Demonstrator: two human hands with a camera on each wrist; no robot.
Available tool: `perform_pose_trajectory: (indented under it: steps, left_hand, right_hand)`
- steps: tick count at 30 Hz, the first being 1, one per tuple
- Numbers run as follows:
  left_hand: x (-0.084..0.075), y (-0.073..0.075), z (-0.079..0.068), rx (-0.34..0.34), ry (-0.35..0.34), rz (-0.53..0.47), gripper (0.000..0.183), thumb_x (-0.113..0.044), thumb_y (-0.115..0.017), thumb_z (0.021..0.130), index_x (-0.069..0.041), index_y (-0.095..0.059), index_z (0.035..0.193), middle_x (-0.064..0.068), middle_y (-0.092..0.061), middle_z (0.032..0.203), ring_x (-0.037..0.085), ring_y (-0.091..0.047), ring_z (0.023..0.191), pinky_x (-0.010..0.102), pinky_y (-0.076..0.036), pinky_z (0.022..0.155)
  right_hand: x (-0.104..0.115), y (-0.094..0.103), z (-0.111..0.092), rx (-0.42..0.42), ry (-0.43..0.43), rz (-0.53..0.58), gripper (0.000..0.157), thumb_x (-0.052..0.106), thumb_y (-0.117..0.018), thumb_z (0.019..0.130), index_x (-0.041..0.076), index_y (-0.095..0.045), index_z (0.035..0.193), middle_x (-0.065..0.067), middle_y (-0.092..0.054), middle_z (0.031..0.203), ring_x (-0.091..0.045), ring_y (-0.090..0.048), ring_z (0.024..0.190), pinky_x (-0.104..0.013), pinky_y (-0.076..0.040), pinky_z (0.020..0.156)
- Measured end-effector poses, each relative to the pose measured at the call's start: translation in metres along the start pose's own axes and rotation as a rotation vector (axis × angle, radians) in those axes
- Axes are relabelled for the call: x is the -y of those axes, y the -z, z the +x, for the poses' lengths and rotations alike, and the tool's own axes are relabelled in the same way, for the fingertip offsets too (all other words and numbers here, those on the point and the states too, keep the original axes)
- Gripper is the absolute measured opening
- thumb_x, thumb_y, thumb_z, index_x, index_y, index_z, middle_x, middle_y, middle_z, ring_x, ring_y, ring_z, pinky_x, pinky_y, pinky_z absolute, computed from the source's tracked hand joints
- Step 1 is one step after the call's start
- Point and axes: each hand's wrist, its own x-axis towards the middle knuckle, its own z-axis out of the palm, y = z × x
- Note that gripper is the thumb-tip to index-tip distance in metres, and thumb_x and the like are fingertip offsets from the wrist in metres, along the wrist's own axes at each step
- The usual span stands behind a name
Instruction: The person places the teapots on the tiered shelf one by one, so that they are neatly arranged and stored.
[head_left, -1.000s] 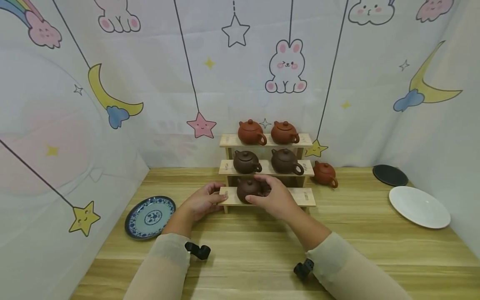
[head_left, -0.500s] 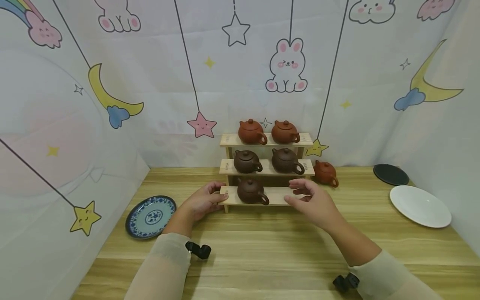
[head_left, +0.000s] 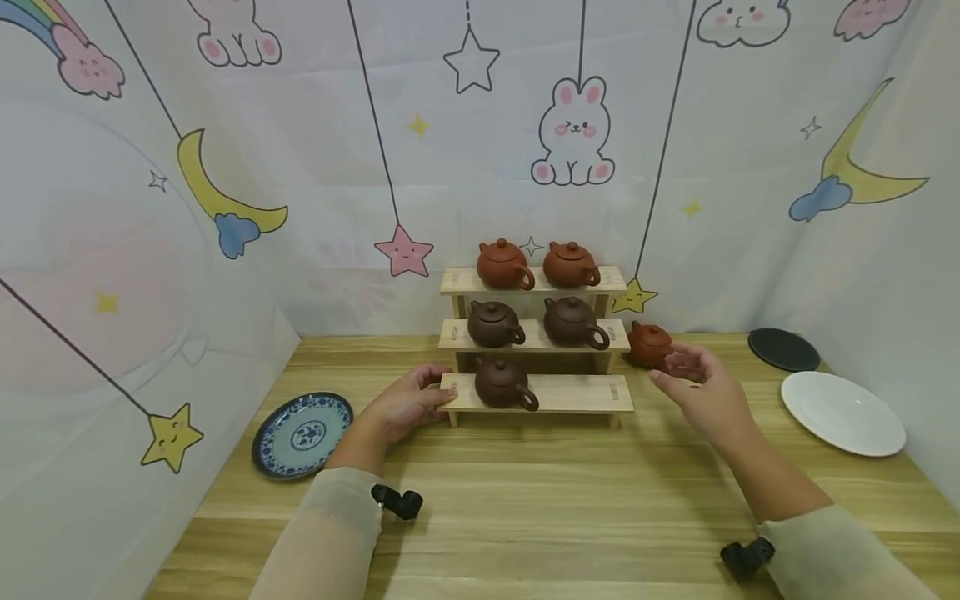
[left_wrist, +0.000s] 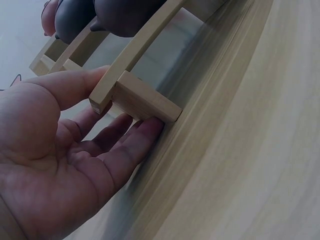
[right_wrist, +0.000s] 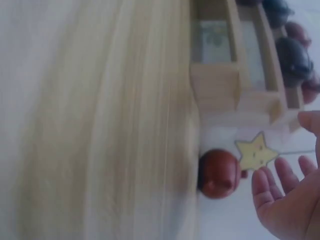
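Observation:
A three-step wooden display stand (head_left: 570,396) bears several small clay teapots. My left hand (head_left: 405,404) grips the left end of its lowest step. In the left wrist view the thumb lies on the board (left_wrist: 142,42) and the fingertips touch the leg (left_wrist: 145,97). A dark brown teapot (head_left: 501,383) sits on the left half of that step. My right hand (head_left: 708,396), fingers apart and holding nothing, is beside the reddish-brown teapot (head_left: 647,345) on the table, partly covering its handle side. The right wrist view shows a gap between fingers and this teapot (right_wrist: 220,173).
Two dark brown teapots, one left (head_left: 491,324) and one right (head_left: 570,322), stand on the middle step, and two reddish ones on the top step (head_left: 536,281). A blue-patterned plate (head_left: 270,442) lies left; a white plate (head_left: 840,414) and a black disc (head_left: 783,349) lie right.
My right hand has let go of the dark brown teapot on the lowest step and moved right to the reddish-brown teapot on the table. The left hand has stayed put.

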Motion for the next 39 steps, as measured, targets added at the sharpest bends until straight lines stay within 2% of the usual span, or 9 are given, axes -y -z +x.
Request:
perform_pose_trajectory:
  steps: [2,4,7,14,23,27,33,39]
  left_hand:
    - [0.000,0.000,0.000,0.004,-0.005,0.002,0.064,-0.012,-0.064,0.107,-0.004,-0.035,0.163,0.019,-0.033,0.168,0.027,-0.059,0.131,0.050,-0.056,0.111]
    - [0.000,0.001,0.000,0.006,-0.009,0.004,0.064,-0.012,-0.064,0.107,-0.003,-0.034,0.163,0.019,-0.032,0.168,0.027,-0.058,0.132,0.050,-0.055,0.112]
    - [0.000,0.000,-0.001,0.005,-0.007,0.005,0.064,-0.012,-0.064,0.107,-0.004,-0.035,0.163,0.018,-0.032,0.169,0.027,-0.057,0.133,0.050,-0.055,0.113]
    - [0.000,-0.001,0.001,0.004,0.002,-0.002,0.061,-0.011,-0.065,0.106,-0.005,-0.037,0.161,0.017,-0.035,0.167,0.026,-0.059,0.130,0.048,-0.056,0.109]
    - [-0.001,-0.002,0.000,-0.004,0.007,0.000,0.060,-0.010,-0.064,0.107,-0.005,-0.038,0.161,0.017,-0.037,0.165,0.028,-0.059,0.132,0.047,-0.057,0.109]
    - [-0.001,-0.002,0.000,-0.007,0.003,0.004,0.060,-0.010,-0.064,0.107,-0.004,-0.038,0.160,0.018,-0.038,0.164,0.027,-0.060,0.130,0.046,-0.058,0.106]
    - [0.001,0.001,0.000,-0.003,0.001,0.006,0.061,-0.011,-0.064,0.107,-0.004,-0.037,0.161,0.018,-0.037,0.164,0.026,-0.061,0.128,0.042,-0.059,0.103]
    - [0.002,0.001,0.002,-0.002,-0.011,0.004,0.061,-0.012,-0.065,0.106,-0.004,-0.038,0.161,0.018,-0.038,0.164,0.025,-0.062,0.127,0.041,-0.060,0.101]
  right_hand:
    - [-0.005,0.003,0.009,-0.004,-0.019,-0.013,0.086,0.056,-0.071,0.100,0.006,-0.040,0.162,-0.025,-0.054,0.156,-0.046,-0.052,0.143,-0.042,-0.059,0.096]
    - [-0.010,0.004,0.019,0.003,-0.045,-0.025,0.092,0.059,-0.071,0.098,0.006,-0.035,0.165,-0.027,-0.047,0.162,-0.050,-0.046,0.148,-0.057,-0.055,0.105]
    - [-0.018,0.005,0.035,0.014,-0.082,-0.042,0.097,0.059,-0.071,0.098,0.006,-0.029,0.168,-0.029,-0.037,0.169,-0.053,-0.039,0.152,-0.068,-0.046,0.114]
    - [-0.032,0.000,0.062,0.050,-0.102,-0.056,0.102,0.056,-0.074,0.097,0.007,-0.022,0.171,-0.030,-0.027,0.173,-0.054,-0.035,0.153,-0.069,-0.043,0.116]
    - [-0.033,-0.009,0.084,0.068,-0.130,-0.057,0.105,0.050,-0.076,0.098,0.003,-0.017,0.171,-0.032,-0.021,0.174,-0.055,-0.031,0.155,-0.069,-0.035,0.123]
    - [-0.033,-0.013,0.092,0.067,-0.125,-0.057,0.104,0.045,-0.077,0.098,0.001,-0.017,0.170,-0.034,-0.022,0.173,-0.055,-0.030,0.156,-0.069,-0.033,0.125]
    - [-0.035,-0.017,0.098,0.078,-0.126,-0.037,0.099,0.035,-0.077,0.099,0.000,-0.018,0.170,-0.035,-0.026,0.170,-0.053,-0.038,0.152,-0.065,-0.036,0.124]
    - [-0.037,-0.020,0.099,0.051,-0.143,-0.074,0.092,0.031,-0.075,0.100,-0.004,-0.023,0.167,-0.035,-0.030,0.169,-0.052,-0.036,0.153,-0.064,-0.034,0.126]
